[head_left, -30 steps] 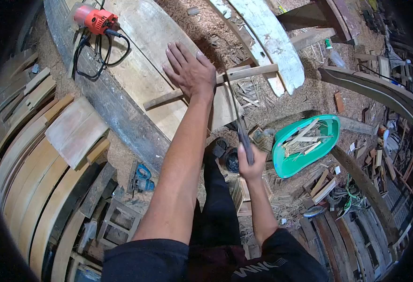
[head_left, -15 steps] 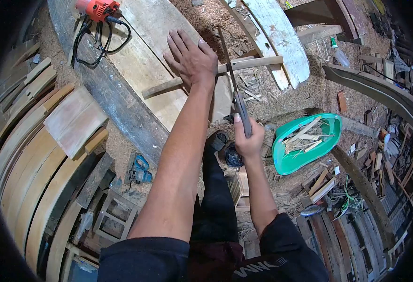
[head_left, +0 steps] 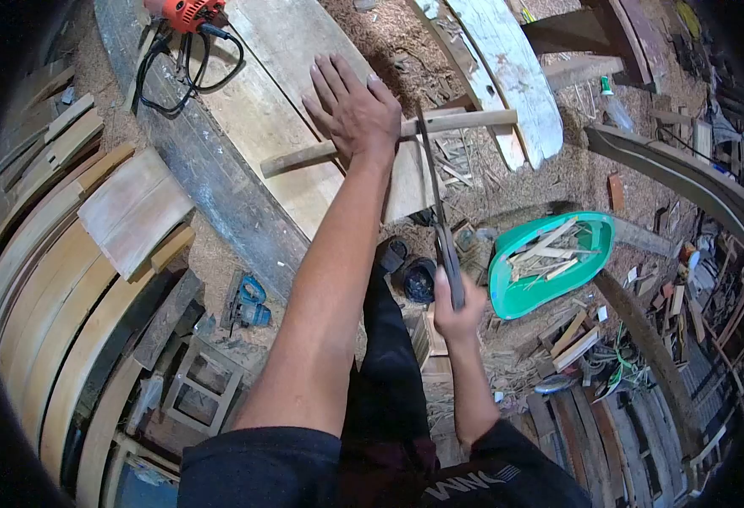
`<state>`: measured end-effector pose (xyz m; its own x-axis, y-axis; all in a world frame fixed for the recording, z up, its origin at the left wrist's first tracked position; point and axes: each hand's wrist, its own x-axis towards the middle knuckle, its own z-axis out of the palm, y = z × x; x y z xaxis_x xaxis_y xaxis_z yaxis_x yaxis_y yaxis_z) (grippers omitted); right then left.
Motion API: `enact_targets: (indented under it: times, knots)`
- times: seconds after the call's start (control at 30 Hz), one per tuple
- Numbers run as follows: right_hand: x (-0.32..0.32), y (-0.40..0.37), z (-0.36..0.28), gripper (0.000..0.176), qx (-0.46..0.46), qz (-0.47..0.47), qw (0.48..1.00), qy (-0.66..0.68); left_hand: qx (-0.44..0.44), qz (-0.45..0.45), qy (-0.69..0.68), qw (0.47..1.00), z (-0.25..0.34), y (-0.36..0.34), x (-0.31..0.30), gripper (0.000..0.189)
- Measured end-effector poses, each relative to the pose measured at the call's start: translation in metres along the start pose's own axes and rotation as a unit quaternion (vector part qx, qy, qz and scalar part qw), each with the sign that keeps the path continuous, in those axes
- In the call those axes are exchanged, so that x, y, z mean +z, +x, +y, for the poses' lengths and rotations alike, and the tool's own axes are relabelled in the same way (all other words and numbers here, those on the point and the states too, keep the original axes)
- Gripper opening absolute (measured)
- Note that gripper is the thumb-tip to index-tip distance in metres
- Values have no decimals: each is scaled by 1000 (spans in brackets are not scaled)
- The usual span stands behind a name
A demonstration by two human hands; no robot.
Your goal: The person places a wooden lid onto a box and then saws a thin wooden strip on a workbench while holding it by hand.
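Observation:
My left hand (head_left: 357, 117) lies flat with its fingers stretched out, pressing a narrow wooden strip (head_left: 465, 121) down on wide pale boards (head_left: 283, 46). The strip runs crosswise, and its right end reaches over to a whitish plank (head_left: 520, 72). A handsaw (head_left: 434, 184) is in my right hand (head_left: 463, 311), whose fingers wrap round the handle. Its blade crosses the strip just right of my left hand, near the boards' edge. Whether the teeth have cut into the wood is too small to tell.
A red power tool (head_left: 187, 13) with a black cord sits at the boards' upper left. A green basin (head_left: 520, 305) of wood scraps stands at right. A blue power tool (head_left: 252, 306) lies on the floor at left. Stacked curved planks (head_left: 46, 313) fill the left side.
My right hand has drawn the saw back toward my body, so less blade reaches past the strip. My left hand stays on the strip; the whole view has shifted slightly.

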<state>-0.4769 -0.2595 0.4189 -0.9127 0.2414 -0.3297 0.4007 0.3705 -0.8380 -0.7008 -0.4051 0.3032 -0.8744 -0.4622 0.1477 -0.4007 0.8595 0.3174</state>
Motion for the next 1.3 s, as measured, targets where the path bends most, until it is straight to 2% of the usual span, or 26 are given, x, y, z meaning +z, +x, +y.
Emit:
enact_targets:
  times: [0.07, 0.17, 0.27, 0.37, 0.47, 0.53, 0.63, 0.67, 0.73, 0.83, 0.87, 0.97, 1.07, 1.13, 1.23, 1.3]
  knots:
    - [2, 2, 1, 27, -6, 12, 999, 37, 1, 9, -2, 1000, -2, 0, 1, 67]
    - [25, 46, 1, 29, 9, -23, 1000, -3, 5, 17, -6, 1000, -3, -1, 3, 66]
    - [20, 49, -3, 31, 35, -22, 999, -8, -1, 14, -14, 1000, -5, -1, 1, 65]
    - [3, 10, -12, 31, -47, -20, 998, -29, 6, 6, -17, 1000, -1, -1, -1, 66]
    - [5, 3, -7, 29, 8, 3, 999, 39, -2, -1, -2, 1000, -3, -1, 1, 66]
    - [20, 53, -8, 27, 1, -24, 1000, -17, -2, 2, -5, 1000, -3, -1, 2, 66]
    - [38, 89, -26, 27, 19, -29, 999, 16, -2, -11, 3, 1000, -2, -4, -1, 67]
    - [32, 73, -21, 26, 4, -27, 1000, -13, -3, -7, 4, 1000, -2, -2, 0, 67]
    - [15, 26, -11, 26, -29, -2, 999, 14, -3, -10, -1, 1000, -2, 0, 0, 67]
    - [0, 8, -20, 25, 23, 2, 1000, 10, -5, -10, -5, 1000, -3, 1, -1, 67]
    - [-1, 18, -18, 24, 56, -22, 998, 8, -5, -9, -2, 1000, -4, -1, -1, 67]
    - [21, 75, -28, 20, 43, -41, 997, -50, -1, 0, -11, 1000, -3, -4, 0, 66]
    - [9, 47, -19, 20, -20, -37, 999, -31, 3, 2, -10, 1000, -2, -3, 0, 67]
    - [-9, 0, -16, 23, 15, -36, 999, -18, 1, 4, -2, 1000, -3, -1, 1, 67]
    - [-4, 15, -24, 25, 26, -13, 999, 23, 0, 6, 9, 1000, -3, -1, 2, 66]
    - [13, 57, -16, 23, 13, -33, 999, -13, 4, 11, 7, 1000, -3, 0, 3, 66]
